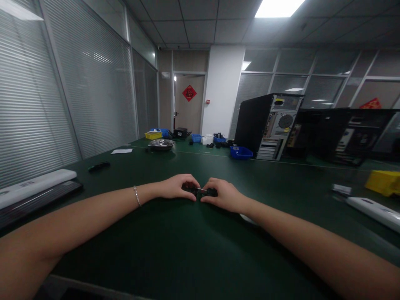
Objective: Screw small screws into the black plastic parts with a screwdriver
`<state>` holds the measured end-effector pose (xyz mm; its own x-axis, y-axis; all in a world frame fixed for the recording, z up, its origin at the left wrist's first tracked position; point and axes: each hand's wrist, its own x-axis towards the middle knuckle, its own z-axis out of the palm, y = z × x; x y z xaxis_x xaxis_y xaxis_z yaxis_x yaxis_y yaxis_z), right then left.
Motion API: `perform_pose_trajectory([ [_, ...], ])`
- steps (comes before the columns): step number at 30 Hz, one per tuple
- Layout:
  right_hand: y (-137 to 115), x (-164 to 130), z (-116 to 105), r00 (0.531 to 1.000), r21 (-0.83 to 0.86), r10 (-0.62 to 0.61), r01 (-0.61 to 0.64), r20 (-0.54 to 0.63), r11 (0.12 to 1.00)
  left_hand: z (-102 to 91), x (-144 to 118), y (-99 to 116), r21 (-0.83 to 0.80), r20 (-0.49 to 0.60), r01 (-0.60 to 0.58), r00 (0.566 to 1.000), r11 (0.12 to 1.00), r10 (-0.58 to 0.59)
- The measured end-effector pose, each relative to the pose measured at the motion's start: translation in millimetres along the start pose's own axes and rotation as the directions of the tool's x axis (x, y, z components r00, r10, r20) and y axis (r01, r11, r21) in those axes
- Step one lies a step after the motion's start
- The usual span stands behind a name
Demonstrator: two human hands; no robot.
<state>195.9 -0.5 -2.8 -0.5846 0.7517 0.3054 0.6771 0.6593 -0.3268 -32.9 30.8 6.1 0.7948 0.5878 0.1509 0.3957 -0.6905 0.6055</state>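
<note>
Left hand (179,186) and right hand (222,194) meet at mid-table, each with fingers curled and clamped on one end of a small black part (202,191) that rests on or just above the green table (175,250); which, cannot be told. A thin metal piece shows at the part's middle, between the fingertips. Bare table lies all around the hands, out to the near edge. Left: a black tray (37,200) and a white bar (34,185) along the table's edge. Far: a steel bowl (161,144), blue bins (240,152) and a computer case (268,125). Right: a yellow bin (384,182) and a white device (373,210), well apart from the hands.
</note>
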Motion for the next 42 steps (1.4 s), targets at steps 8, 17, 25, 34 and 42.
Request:
perform_pose_trajectory([
  [8,5,-2,2,0.994,0.097,-0.016,0.027,-0.109,0.995,4.8,4,0,-0.266,-0.113,0.028,0.992,0.964,-0.060],
  [17,-7,-2,3,0.902,0.196,-0.056,0.153,-0.429,0.969,21.7,8,14,-0.605,-0.182,-0.046,0.980,0.795,-0.082],
  [25,-8,-3,5,0.898,0.223,-0.076,0.189,-0.434,0.956,28.9,9,13,-0.683,-0.187,-0.051,0.976,0.728,-0.107],
  [34,-14,-3,4,0.896,0.232,-0.100,0.217,-0.432,0.948,31.7,9,16,-0.788,-0.140,-0.062,0.987,0.612,-0.080],
  [42,-14,-5,3,0.898,0.172,-0.100,0.190,-0.429,0.967,28.8,9,21,-0.813,-0.155,-0.046,0.978,0.580,-0.141],
])
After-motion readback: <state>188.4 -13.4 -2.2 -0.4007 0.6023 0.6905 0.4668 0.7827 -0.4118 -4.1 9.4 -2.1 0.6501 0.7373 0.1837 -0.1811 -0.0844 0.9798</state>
